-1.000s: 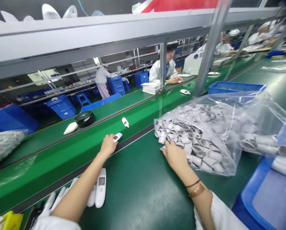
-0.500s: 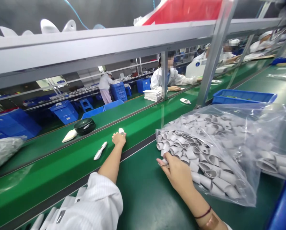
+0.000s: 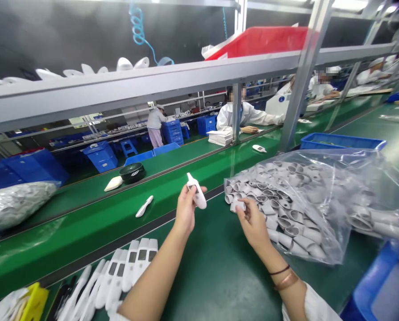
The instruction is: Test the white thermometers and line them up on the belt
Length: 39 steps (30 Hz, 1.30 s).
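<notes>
My left hand [image 3: 186, 209] is raised above the green table, closed around a white thermometer-like device [image 3: 196, 191] held upright. My right hand [image 3: 253, 223] is just to its right, fingers pinched on a small grey cap [image 3: 238, 205] at the mouth of a clear plastic bag [image 3: 320, 196] full of such caps. Another white device [image 3: 144, 206] lies on the green conveyor belt [image 3: 85, 223] to the left. A row of several white devices [image 3: 126, 272] lies on the table near my left forearm.
A black fan [image 3: 132, 172] and a white part [image 3: 113, 183] sit on the far belt. Blue bins [image 3: 340, 141] stand at right; a yellow item [image 3: 35, 301] at bottom left. Other workers in white sit across the line. A grey shelf rail [image 3: 152, 84] runs overhead.
My left hand picked a white device off the conveyor belt and drew it back above the table. My right hand lifted from the bag's edge with a grey cap.
</notes>
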### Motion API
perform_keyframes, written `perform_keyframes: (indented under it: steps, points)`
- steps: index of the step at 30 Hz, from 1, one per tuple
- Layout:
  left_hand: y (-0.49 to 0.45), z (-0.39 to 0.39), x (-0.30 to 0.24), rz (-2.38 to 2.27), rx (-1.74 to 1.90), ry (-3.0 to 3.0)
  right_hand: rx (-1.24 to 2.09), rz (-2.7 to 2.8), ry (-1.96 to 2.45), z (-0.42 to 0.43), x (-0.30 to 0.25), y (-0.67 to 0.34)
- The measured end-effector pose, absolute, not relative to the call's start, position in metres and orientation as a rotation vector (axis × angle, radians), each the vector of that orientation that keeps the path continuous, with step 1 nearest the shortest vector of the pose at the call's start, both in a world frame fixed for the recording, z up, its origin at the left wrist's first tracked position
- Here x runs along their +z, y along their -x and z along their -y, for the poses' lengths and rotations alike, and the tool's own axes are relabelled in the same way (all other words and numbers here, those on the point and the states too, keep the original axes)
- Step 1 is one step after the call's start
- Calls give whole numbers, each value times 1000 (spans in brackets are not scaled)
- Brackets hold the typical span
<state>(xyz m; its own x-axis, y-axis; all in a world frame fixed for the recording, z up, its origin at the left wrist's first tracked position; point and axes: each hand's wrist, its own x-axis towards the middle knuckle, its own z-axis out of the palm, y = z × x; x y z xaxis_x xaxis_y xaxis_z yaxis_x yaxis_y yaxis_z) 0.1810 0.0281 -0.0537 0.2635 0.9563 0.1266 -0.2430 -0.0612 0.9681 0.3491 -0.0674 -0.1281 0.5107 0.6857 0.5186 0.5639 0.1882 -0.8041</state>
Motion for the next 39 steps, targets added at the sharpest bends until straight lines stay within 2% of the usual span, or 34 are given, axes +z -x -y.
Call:
perform_keyframes:
  steps: [10, 18, 26, 39]
  points:
    - [-131, 88, -4, -330, 783, -1258, 521, 848, 1114, 115, -52, -307]
    - [-113, 113, 5, -471, 724, -1574, 515, 936, 918, 155, 7, -280]
    - [-111, 121, 3, -508, 836, -1791, 432, 1224, 1010, 164, 11, -273]
    - [-107, 129, 5, -434, 767, -1766, 170, 1139, 1028, 171, 1, -253]
